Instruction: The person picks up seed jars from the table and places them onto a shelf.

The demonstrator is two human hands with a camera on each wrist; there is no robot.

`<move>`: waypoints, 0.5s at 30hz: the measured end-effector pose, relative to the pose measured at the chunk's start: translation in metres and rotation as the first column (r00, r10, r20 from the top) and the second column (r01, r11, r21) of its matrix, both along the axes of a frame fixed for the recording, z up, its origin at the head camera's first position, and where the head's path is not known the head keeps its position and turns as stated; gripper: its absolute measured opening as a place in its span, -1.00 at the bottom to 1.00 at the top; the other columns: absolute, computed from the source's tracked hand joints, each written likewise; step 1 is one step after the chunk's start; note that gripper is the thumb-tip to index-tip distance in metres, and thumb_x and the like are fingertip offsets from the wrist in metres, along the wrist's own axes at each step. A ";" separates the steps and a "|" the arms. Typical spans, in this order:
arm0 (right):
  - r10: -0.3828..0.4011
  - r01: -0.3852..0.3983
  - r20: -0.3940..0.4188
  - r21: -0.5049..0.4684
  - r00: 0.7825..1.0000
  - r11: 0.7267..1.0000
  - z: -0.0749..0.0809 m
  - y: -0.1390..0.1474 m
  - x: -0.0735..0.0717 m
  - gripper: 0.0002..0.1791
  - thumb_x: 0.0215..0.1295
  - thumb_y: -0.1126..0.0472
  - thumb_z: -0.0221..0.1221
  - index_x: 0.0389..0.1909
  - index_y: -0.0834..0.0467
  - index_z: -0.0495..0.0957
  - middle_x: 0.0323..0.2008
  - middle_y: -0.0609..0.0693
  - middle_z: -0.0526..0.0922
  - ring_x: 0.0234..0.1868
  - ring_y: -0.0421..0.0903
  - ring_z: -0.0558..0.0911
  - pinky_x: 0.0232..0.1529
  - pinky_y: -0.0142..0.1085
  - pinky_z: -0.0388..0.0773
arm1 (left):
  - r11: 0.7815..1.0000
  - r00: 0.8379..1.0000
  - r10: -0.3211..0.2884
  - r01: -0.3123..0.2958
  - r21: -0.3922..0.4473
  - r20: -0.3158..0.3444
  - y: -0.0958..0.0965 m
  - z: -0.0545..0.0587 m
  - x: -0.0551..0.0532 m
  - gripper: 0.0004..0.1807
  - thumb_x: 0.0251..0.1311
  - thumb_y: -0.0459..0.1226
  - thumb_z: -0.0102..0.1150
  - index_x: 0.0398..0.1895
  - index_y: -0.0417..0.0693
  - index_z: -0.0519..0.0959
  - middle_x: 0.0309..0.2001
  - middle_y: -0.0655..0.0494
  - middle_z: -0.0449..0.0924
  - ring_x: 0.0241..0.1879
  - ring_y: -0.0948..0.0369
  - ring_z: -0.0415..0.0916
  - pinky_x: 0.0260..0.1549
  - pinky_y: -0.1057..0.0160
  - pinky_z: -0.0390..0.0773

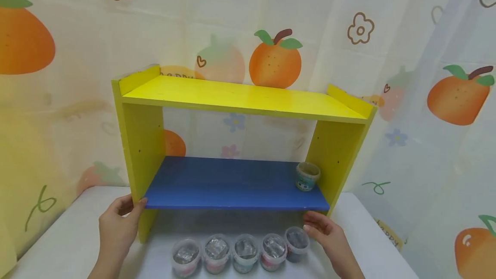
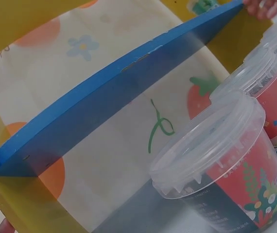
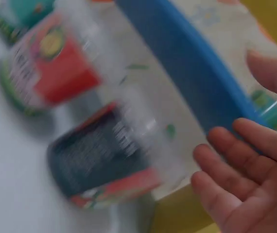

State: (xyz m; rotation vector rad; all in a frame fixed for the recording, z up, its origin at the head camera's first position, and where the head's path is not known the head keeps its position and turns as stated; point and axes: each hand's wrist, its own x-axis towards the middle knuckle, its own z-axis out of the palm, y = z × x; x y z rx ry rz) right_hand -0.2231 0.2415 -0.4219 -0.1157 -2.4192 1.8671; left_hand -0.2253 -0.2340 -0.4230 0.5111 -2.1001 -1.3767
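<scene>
A small yellow shelf unit (image 1: 248, 94) with a blue middle board (image 1: 228, 184) stands on a white table. My left hand (image 1: 119, 229) grips its left side panel, thumb at the front beside the board's corner and fingers around the outer side. Near the right end of the board is my right hand (image 1: 328, 237); in the right wrist view its fingers (image 3: 240, 158) are spread and loosely bent, holding nothing. Beside it sits the rightmost lidded plastic tub (image 1: 297, 244). Another tub (image 1: 307, 177) rests on the board at the right, by the side panel.
Several clear-lidded tubs (image 1: 245, 253) with printed sides form a row on the white table (image 1: 77, 236) before the unit, below the blue board. Behind hangs a pale curtain (image 1: 201, 16) printed with oranges and flowers.
</scene>
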 end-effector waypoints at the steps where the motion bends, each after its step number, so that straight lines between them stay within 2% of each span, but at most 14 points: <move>1: 0.028 -0.029 0.022 0.023 0.999 0.999 -0.005 0.001 -0.002 -0.36 0.23 0.08 0.34 0.27 0.25 0.43 0.20 0.19 0.56 0.10 -0.07 0.61 0.07 -0.25 0.60 | 1.000 1.000 0.002 -0.002 0.004 0.005 0.000 0.000 0.000 -0.49 0.29 -0.01 0.21 0.12 -0.20 0.55 0.04 -0.17 0.62 -0.04 0.14 0.46 -0.44 0.71 0.35; 5: 0.139 -0.147 0.100 0.082 0.985 0.986 -0.020 0.004 -0.007 -0.23 0.21 0.06 0.35 0.36 0.30 0.31 0.32 0.27 0.43 0.32 0.21 0.42 0.28 0.06 0.41 | 1.000 1.000 -0.001 0.001 0.010 -0.001 -0.001 -0.001 -0.001 -0.49 0.30 -0.01 0.20 0.12 -0.20 0.54 0.05 -0.16 0.61 0.01 0.07 0.47 -0.43 0.71 0.35; 9: 0.241 -0.259 0.171 0.087 0.955 0.962 -0.031 0.006 -0.009 -0.12 0.22 0.04 0.33 0.43 0.36 0.16 0.41 0.33 0.27 0.43 0.33 0.20 0.37 0.26 0.13 | 1.000 1.000 -0.006 0.006 0.010 -0.009 -0.001 -0.001 -0.001 -0.49 0.30 -0.01 0.19 0.13 -0.21 0.54 0.04 -0.17 0.61 0.02 0.07 0.47 -0.43 0.71 0.36; 11: 0.269 -0.292 0.198 0.097 0.943 0.951 -0.037 0.007 -0.010 -0.10 0.22 0.04 0.34 0.42 0.38 0.15 0.37 0.34 0.32 0.37 0.30 0.29 0.36 0.28 0.13 | 1.000 1.000 -0.009 0.009 0.011 -0.008 0.000 -0.001 0.000 -0.49 0.31 -0.01 0.19 0.13 -0.21 0.54 0.05 -0.17 0.61 0.03 0.06 0.47 -0.43 0.72 0.36; 15: 0.276 -0.314 0.230 0.147 0.933 0.938 -0.045 0.008 -0.013 -0.13 0.19 0.04 0.37 0.36 0.42 0.22 0.22 0.26 0.50 0.13 0.08 0.48 0.27 0.18 0.34 | 1.000 1.000 -0.012 0.012 0.012 -0.004 0.000 0.000 0.000 -0.49 0.31 0.00 0.18 0.13 -0.19 0.54 0.04 -0.15 0.61 0.02 0.09 0.46 -0.42 0.72 0.37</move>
